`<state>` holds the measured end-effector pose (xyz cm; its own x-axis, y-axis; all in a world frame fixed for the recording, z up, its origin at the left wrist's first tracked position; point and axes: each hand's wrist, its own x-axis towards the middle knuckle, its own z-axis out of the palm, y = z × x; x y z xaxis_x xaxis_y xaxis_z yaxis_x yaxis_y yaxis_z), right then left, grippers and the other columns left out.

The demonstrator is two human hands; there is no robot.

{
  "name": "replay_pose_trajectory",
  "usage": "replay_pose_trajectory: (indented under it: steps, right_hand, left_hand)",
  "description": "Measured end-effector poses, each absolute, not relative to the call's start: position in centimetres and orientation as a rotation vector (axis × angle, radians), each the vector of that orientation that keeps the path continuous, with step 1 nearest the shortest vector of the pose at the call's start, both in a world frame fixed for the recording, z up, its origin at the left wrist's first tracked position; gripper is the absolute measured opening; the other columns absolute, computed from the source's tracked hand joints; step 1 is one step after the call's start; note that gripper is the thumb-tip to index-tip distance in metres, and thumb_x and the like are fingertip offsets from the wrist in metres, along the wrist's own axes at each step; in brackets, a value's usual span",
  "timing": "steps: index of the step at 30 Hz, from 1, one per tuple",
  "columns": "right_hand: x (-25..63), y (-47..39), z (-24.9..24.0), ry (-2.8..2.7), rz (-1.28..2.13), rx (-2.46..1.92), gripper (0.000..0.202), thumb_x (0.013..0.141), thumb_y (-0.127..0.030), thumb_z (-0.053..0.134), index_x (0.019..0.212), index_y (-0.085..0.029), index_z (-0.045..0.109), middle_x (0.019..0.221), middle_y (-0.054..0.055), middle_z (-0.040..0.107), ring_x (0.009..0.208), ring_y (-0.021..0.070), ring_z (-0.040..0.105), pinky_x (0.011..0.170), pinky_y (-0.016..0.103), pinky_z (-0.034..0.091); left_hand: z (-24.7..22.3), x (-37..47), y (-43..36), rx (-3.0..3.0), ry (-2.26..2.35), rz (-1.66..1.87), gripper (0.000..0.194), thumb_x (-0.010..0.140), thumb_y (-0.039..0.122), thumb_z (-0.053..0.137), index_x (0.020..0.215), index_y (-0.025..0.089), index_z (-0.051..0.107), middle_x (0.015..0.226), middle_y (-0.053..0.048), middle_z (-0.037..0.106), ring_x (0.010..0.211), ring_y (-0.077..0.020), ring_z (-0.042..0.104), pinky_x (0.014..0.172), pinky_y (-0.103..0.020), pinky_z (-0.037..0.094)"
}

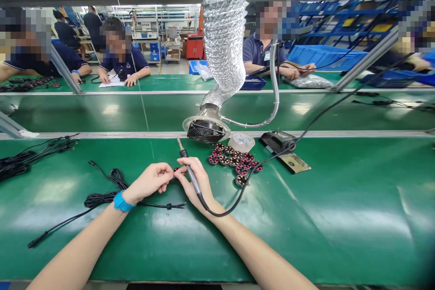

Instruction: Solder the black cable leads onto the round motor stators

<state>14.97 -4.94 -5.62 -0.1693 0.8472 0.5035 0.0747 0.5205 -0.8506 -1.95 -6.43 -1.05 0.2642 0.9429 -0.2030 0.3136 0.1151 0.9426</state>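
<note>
My right hand [197,181] has a soldering iron [193,177] lying across it, tip pointing up and away, with its black cord trailing over the wrist. Between the fingertips of both hands is a small round red-and-black part [176,170], mostly hidden by the fingers. My left hand [154,180], with a blue band on the wrist, pinches it from the left side. Just right of my hands lies a group of similar round red-and-black parts [234,159]. A bundled black cable [102,198] rests beneath my left forearm, its stripped end [176,206] showing between my arms.
A fan-fitted extractor hood [206,129] hangs from a silver duct beyond my hands. Behind the parts sits a roll of clear tape [242,142], with a soldering iron stand [283,149] to its right. More black cables [23,161] lie far left. Co-workers sit across the bench.
</note>
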Motion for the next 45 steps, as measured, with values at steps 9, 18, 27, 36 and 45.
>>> replay_pose_trajectory:
  steps: [9, 18, 27, 36, 45]
  right_hand:
    - [15.6, -4.6, -4.8, -1.581, 0.766, -0.852, 0.023, 0.095, -0.023, 0.052, 0.115, -0.025, 0.063, 0.099, 0.004, 0.059, 0.074, 0.0127, 0.067, 0.077, 0.028, 0.056]
    - [16.6, -4.1, -4.8, -1.423, 0.778, -0.922, 0.027, 0.097, -0.039, 0.048, 0.089, -0.02, 0.066, 0.066, 0.002, 0.06, 0.065, 0.0174, 0.063, 0.058, 0.029, 0.053]
    - [16.7, -4.7, -4.9, -1.535, 0.741, -0.878, 0.024, 0.094, -0.032, 0.049, 0.082, -0.019, 0.066, 0.056, -0.002, 0.055, 0.052, 0.0138, 0.055, 0.05, 0.026, 0.044]
    - [16.5, -4.9, -4.5, -1.602, 0.724, -0.885, 0.022, 0.092, -0.028, 0.049, 0.081, -0.019, 0.066, 0.054, -0.003, 0.053, 0.046, 0.0115, 0.048, 0.048, 0.025, 0.039]
    - [16.6, -4.6, -5.1, -1.474, 0.744, -0.875, 0.024, 0.094, -0.032, 0.049, 0.084, -0.018, 0.066, 0.057, -0.001, 0.055, 0.053, 0.0137, 0.054, 0.049, 0.025, 0.041]
  left_hand:
    - [-2.4, -1.7, -5.5, 1.248, 1.456, 0.97, 0.013, 0.069, 0.029, 0.06, 0.065, 0.016, 0.058, 0.051, 0.008, 0.039, 0.048, -0.0068, 0.029, 0.049, -0.023, 0.021]
    - [-2.7, -1.6, -5.3, 1.22, 1.499, 0.971, 0.018, 0.069, 0.033, 0.063, 0.067, 0.015, 0.059, 0.052, 0.007, 0.042, 0.05, -0.0074, 0.032, 0.05, -0.023, 0.021]
    - [-3.0, -1.6, -5.2, 1.234, 1.506, 0.963, 0.02, 0.069, 0.035, 0.063, 0.067, 0.015, 0.059, 0.054, 0.006, 0.045, 0.052, -0.0085, 0.034, 0.052, -0.023, 0.022]
    - [-2.6, -1.3, -5.3, 1.225, 1.51, 0.958, 0.021, 0.068, 0.036, 0.062, 0.066, 0.016, 0.057, 0.055, 0.006, 0.045, 0.053, -0.0087, 0.034, 0.052, -0.023, 0.023]
    - [-3.0, -1.5, -5.2, 1.222, 1.502, 0.961, 0.019, 0.069, 0.034, 0.063, 0.067, 0.015, 0.059, 0.054, 0.006, 0.046, 0.053, -0.0085, 0.035, 0.052, -0.023, 0.023]
